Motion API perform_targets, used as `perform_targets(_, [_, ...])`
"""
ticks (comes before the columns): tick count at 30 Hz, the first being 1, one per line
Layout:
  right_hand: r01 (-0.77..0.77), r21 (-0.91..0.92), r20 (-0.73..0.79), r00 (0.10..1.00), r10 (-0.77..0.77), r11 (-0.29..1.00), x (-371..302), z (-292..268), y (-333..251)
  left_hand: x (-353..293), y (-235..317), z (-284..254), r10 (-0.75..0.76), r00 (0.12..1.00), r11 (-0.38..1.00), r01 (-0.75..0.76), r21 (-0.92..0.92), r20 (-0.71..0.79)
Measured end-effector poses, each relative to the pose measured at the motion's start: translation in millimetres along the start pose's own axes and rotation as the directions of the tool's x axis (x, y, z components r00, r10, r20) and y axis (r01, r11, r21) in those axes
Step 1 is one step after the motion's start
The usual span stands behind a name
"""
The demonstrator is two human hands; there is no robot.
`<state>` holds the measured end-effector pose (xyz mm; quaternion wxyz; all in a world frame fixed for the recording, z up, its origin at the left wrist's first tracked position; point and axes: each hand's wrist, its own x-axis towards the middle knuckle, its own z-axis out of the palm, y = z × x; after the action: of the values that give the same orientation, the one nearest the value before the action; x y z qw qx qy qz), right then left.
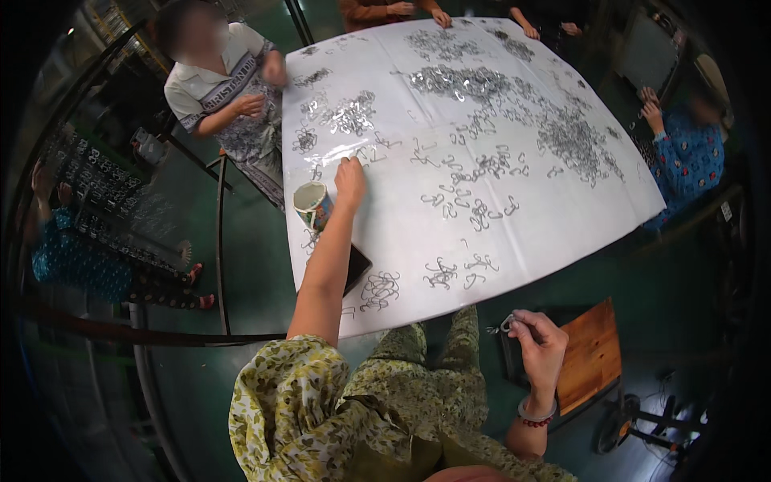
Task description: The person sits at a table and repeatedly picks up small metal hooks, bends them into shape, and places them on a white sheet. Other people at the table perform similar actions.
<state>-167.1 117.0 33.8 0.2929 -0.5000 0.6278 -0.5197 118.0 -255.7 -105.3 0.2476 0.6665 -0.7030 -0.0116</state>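
Observation:
My left hand (pixel 350 183) reaches far over the white table (pixel 401 233), fingers drawn together at the tabletop. Just beyond its fingertips lie a few bent wire hooks (pixel 366 153); whether one is between the fingers is hidden. Off the table's near edge, my right hand (pixel 541 344) is raised and closed on small metal hooks (pixel 506 323), whose ends stick out past the thumb. A patterned paper cup (pixel 312 201) stands beside my left wrist. Partly behind my left forearm lies a dark phone (pixel 357 267).
Loose S-shaped hooks lie in heaps (pixel 574 140) and smaller groups (pixel 380 289) over the table. A person in a white patterned shirt (pixel 229 80) stands at the left; others are at the far and right edges. A wooden stool (pixel 590 353) stands beside my right hand.

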Motion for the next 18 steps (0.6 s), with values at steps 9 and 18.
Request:
perform_targets(9, [-0.038,0.009,-0.072,0.997,0.038,0.999,-4,6,6,-103,88,-56,0.233,0.959,0.656,-0.033,-0.754,0.160])
perform_targets(18, [-0.021,0.095,-0.188,0.981,0.038,0.995,-11,19,7,-233,194,-153,0.520,0.721,0.092,0.485,-0.869,0.458])
